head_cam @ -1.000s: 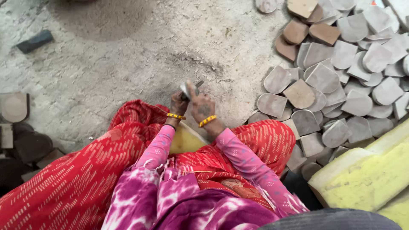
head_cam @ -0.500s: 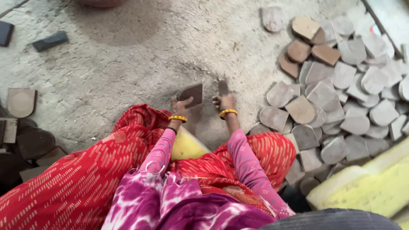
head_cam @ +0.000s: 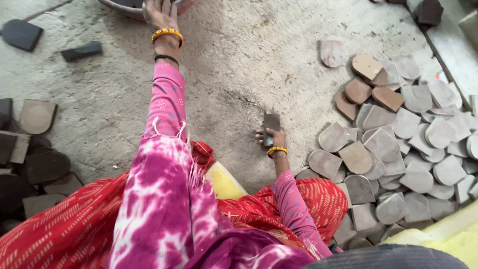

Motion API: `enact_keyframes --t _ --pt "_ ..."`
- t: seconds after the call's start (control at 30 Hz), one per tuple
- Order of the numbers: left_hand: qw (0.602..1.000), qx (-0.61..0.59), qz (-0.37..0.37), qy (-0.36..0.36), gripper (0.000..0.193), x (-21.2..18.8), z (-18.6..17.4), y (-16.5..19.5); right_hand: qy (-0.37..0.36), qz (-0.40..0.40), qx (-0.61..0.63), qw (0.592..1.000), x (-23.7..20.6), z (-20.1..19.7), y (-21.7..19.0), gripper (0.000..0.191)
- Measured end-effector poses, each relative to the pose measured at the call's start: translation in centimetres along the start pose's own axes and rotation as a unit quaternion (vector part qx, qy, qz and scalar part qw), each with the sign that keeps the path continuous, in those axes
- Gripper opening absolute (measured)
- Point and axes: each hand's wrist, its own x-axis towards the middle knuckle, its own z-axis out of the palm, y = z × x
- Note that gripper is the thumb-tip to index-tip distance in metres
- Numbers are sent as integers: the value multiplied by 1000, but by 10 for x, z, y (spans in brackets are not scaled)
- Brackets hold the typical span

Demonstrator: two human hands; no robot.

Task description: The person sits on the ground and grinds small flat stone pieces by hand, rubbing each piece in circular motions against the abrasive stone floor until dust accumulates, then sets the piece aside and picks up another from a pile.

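My left hand (head_cam: 160, 14) is stretched far forward at the top edge of the view. Its fingers lie spread over the rim of a round metal basin (head_cam: 123, 7), which is mostly cut off. Close in front of my lap, my right hand (head_cam: 271, 141) is closed on a small flat dark-grey piece (head_cam: 272, 121), holding it upright against the sandy ground. Both wrists carry yellow bangles, and the sleeves are pink.
A large heap of grey and brown rounded flat pieces (head_cam: 398, 149) spreads on the right. Darker, similar pieces (head_cam: 45, 167) lie at the left, with two more (head_cam: 22, 34) farther off. A yellow pad (head_cam: 224, 182) sits at my lap and a yellow block (head_cam: 448, 239) at the lower right.
Both hands were together on the dark piece near my lap. My left hand has let go and reached forward to the basin, while my right hand keeps the piece.
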Motion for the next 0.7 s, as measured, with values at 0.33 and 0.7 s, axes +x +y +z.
enact_keyframes --t 0.33,0.7 --pt "969 223 -52 97 18 -139 -156 -92 -7 0 6 1000 25 -16 12 25" --pt "599 659 -6 454 47 -141 -335 11 1 26 -13 1000 48 -27 16 30"
